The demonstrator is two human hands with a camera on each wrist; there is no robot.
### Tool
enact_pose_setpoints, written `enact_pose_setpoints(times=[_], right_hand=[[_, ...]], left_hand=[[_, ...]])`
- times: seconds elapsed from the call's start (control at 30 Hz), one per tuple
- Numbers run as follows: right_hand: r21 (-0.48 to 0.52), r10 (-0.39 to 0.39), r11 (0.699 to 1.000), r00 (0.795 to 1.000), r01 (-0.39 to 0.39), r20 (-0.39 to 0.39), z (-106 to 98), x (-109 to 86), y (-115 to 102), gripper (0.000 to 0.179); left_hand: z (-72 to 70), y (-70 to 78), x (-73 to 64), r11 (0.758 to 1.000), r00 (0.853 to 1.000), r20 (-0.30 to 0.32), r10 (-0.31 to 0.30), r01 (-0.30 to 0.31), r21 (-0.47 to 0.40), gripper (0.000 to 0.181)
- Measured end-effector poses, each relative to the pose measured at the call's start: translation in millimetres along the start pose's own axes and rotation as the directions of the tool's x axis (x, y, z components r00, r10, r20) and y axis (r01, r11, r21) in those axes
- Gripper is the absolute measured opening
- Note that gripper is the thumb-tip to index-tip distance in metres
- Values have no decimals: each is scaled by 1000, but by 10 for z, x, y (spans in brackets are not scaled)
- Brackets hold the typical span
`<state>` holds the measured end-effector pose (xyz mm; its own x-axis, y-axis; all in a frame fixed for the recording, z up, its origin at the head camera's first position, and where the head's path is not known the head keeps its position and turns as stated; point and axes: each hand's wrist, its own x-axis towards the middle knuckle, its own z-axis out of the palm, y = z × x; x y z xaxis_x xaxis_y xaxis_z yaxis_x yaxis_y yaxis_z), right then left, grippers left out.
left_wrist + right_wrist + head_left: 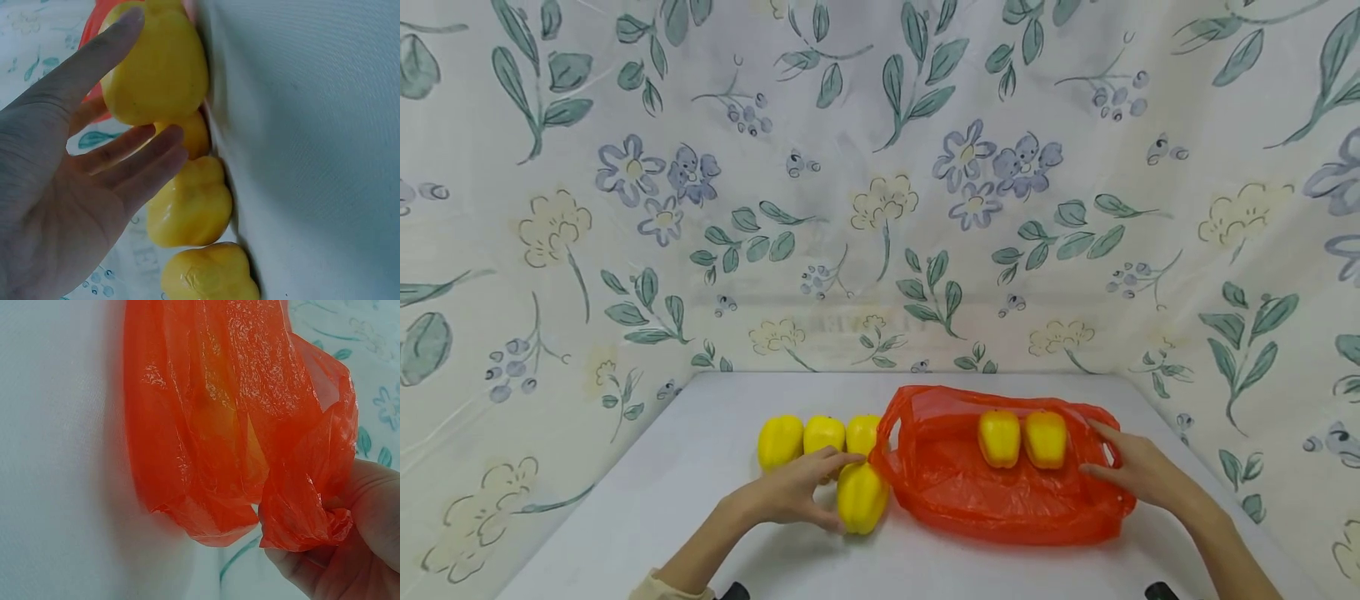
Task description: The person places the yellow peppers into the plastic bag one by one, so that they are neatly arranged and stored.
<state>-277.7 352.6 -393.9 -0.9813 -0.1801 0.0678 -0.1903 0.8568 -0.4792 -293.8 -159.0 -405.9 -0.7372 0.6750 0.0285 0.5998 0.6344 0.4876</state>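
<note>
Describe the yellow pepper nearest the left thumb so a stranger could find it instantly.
On the white table, find the open red bag. Left of it stands a row of three yellow peppers. The wanted pepper sits by the left hand, the only one in front of that row.

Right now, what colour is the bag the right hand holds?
The bag is red, showing best in the head view.

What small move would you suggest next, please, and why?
I'd probably have the left hand move the nearest blocky yellow bell pepper into the thin red plastic bag: its thumb and fingers span the pepper, the right hand holds the bag's edge, and two similar peppers lie inside.
</note>
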Motion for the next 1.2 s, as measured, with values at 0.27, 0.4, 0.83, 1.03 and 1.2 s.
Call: enact_pose_setpoints(times=[0.27, 0.4, 0.83, 1.03, 1.2], right_hand=[[6, 3, 1000, 1000, -3, -2, 1, -6, -8, 84], [-2, -4, 1000, 1000, 4, -5, 11, -12, -6, 85], [-2, -20, 1000, 1000, 20, -3, 11, -4, -7, 83], [12, -20, 1000, 1000, 20, 5, -4, -9, -23, 83], [-6, -23, 1000, 1000, 23, -5, 5, -12, -25, 83]], left_hand=[[62, -14, 27, 1000, 1000, 0, -3, 3, -23, 82], [94, -12, 31, 999, 1000, 9, -11, 11, -41, 83], [122, -68, 63, 993, 998, 0, 65, -65, -97, 83], [126, -98, 72, 992, 996, -22, 86, -88, -87, 84], [130, -119, 65, 992, 994, -30, 103, -105, -73, 84]])
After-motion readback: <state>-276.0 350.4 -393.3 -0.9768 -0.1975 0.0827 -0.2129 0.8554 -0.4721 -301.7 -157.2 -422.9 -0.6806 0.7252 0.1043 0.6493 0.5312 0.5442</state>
